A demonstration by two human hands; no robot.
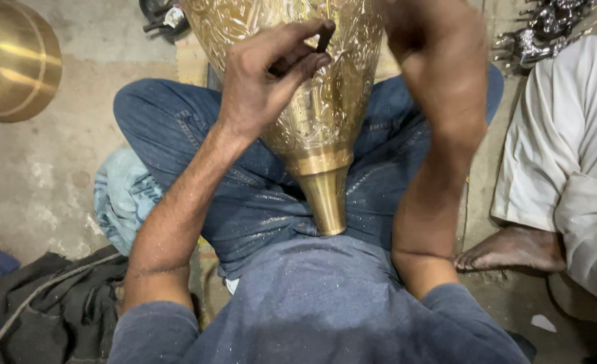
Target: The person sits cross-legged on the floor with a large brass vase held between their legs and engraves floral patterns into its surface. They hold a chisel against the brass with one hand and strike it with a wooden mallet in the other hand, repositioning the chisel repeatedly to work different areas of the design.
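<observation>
A large engraved brass vessel (318, 101) rests across my lap, its smooth narrow neck (326, 199) pressed against my belly. My left hand (264, 77) grips a short dark chisel-like tool (324, 37) whose tip touches the engraved surface. Only the wrist and forearm of my right hand (440, 67) show, raised beside the vessel; its fingers are cut off at the top edge, so what it holds is hidden.
A plain brass bowl (12, 57) sits at the upper left on the concrete floor. Dark cloth (55, 303) and a blue bag (120, 195) lie at my left. Another person in white trousers (568, 155) sits at right, bare foot (511, 249) near my knee. Metal pieces (548, 27) lie at top right.
</observation>
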